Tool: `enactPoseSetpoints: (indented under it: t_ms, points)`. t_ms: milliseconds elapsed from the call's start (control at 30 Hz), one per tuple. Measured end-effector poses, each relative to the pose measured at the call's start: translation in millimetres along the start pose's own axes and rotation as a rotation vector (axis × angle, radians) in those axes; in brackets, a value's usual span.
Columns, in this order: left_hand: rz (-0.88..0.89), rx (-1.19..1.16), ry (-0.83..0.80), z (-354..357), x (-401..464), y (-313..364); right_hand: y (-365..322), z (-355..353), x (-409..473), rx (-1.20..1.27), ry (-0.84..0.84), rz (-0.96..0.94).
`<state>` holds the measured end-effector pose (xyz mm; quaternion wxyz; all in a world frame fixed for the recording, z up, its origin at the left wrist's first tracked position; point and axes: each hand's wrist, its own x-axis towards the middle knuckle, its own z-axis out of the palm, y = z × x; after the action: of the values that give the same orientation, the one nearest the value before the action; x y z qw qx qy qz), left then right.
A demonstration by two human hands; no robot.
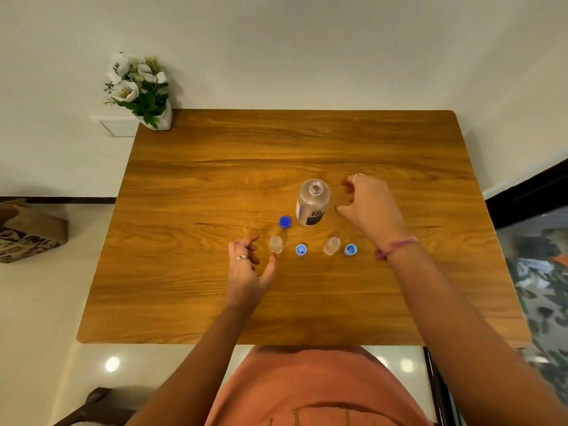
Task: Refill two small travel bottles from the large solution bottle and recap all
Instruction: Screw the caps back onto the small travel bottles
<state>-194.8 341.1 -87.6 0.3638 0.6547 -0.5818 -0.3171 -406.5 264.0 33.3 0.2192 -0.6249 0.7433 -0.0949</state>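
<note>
The large clear solution bottle [312,202] stands upright and uncapped on the wooden table [215,167]. Its dark blue cap [285,222] lies just left of it. Two small clear travel bottles stand open in front: the left one [276,244] and the right one [332,245]. A light blue cap [301,249] lies between them, and another light blue cap [350,249] lies right of the right bottle. My left hand [249,269] is beside the left small bottle, fingers spread, thumb close to its base. My right hand [368,204] hovers right of the large bottle, fingers loosely curved, holding nothing.
A white vase of white flowers [140,90] stands at the table's far left corner against the wall. A brown patterned bag [27,233] sits on the floor to the left. A dark chair edge [436,385] shows at the near right.
</note>
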Motion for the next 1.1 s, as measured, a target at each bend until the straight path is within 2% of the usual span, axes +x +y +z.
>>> enactPoseSetpoints:
  t_ms: [100, 300, 400, 600, 900, 1100]
  points:
    - [0.005, 0.012, -0.078, 0, 7, -11, -19, 9, -33, 0.063, -0.027, -0.057]
    - [-0.111, 0.013, -0.290, 7, 25, -11, -28, 80, -39, -0.246, -0.250, -0.086]
    - [-0.166, 0.029, -0.354, 9, 31, -10, -33, 104, -40, -0.298, -0.302, -0.082]
    - [-0.210, 0.090, -0.400, 15, 38, -16, -40, 119, -37, -0.281, -0.247, -0.036]
    - [-0.189, 0.111, -0.365, 16, 41, -13, -39, 121, -36, -0.287, -0.219, -0.032]
    - [-0.108, -0.034, -0.284, 2, 44, 4, -42, 106, -38, -0.154, -0.030, 0.022]
